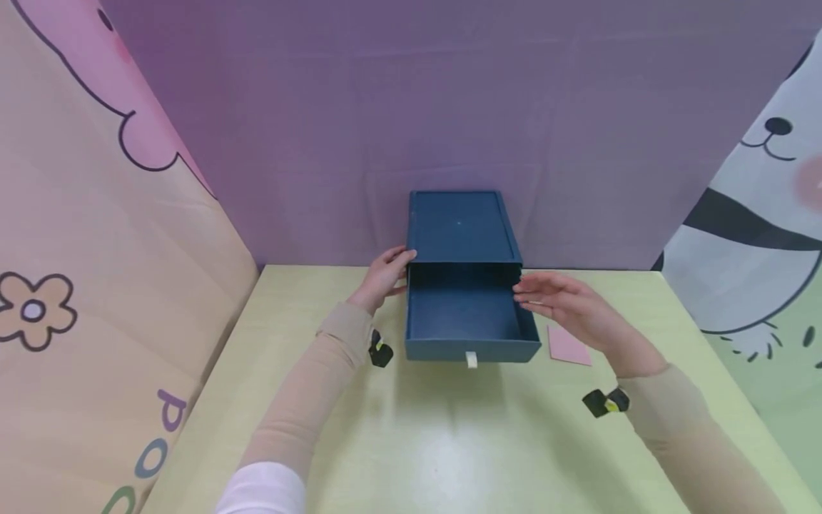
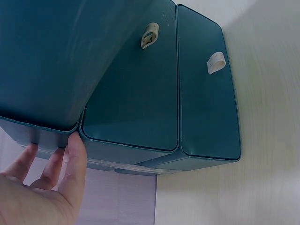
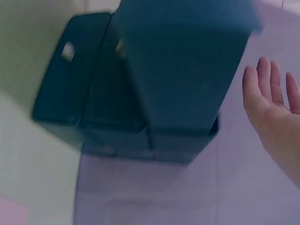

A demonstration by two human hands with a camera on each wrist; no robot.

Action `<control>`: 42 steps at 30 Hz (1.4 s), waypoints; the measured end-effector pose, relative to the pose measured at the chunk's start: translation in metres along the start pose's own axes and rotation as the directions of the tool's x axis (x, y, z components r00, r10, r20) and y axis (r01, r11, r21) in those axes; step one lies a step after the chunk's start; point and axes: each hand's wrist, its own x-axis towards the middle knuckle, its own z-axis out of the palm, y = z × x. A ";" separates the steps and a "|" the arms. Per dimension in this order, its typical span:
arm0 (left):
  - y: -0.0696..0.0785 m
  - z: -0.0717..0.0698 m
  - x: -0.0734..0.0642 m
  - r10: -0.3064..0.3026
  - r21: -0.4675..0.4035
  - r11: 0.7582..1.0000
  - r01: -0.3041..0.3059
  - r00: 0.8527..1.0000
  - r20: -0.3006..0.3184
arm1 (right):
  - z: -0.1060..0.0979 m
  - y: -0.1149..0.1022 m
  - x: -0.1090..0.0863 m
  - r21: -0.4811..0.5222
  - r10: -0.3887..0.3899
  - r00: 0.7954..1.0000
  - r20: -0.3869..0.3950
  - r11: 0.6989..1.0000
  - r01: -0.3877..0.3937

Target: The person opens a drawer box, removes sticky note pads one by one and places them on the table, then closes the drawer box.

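Observation:
A dark blue drawer cabinet (image 1: 459, 225) stands against the back wall, its top drawer (image 1: 443, 350) pulled far out. White loop tabs serve as pulls; two lower drawers (image 2: 136, 93) are closed in the left wrist view. My left hand (image 1: 384, 277) rests on the cabinet's left side near the front edge. In the left wrist view its fingertips touch the side wall, with the fingers fairly straight. Beside the top drawer's right wall is my right hand (image 1: 571, 307), fingers extended. The right wrist view shows that hand (image 3: 276, 108) apart from the cabinet, holding nothing.
A pink square of paper (image 1: 568, 345) lies on the pale wooden table (image 1: 417, 442), right of the drawer. Behind rises a purple cloth wall (image 1: 449, 107). Cartoon-printed panels flank the table left and right.

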 end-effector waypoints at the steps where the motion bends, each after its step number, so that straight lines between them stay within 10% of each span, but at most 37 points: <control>1: 0.000 0.000 0.000 0.000 0.000 1.000 0.000 1.000 0.000 | 0.006 -0.001 0.002 -0.007 -0.001 0.999 0.033 1.000 0.001; 7: 0.000 -0.001 0.000 0.002 0.000 1.000 -0.002 1.000 0.002 | 0.041 0.000 0.008 -0.114 0.152 0.977 0.150 0.984 -0.136; 15: 0.000 0.000 0.001 0.003 0.002 1.000 -0.003 1.000 -0.002 | 0.066 0.015 0.005 -0.271 0.435 0.890 0.135 0.881 -0.389; 27: -0.001 0.000 -0.001 0.011 0.002 1.000 -0.011 1.000 0.013 | 0.067 0.039 -0.003 -0.323 0.573 0.793 0.205 0.805 -0.498; 36: -0.001 0.001 -0.002 0.010 0.000 1.000 -0.010 1.000 0.013 | 0.066 0.060 -0.013 -0.355 0.638 0.769 0.036 0.727 -0.587; 42: -0.001 0.000 -0.001 0.014 0.005 1.000 -0.014 1.000 0.014 | 0.066 0.075 -0.018 -0.347 0.574 0.815 -0.077 0.751 -0.562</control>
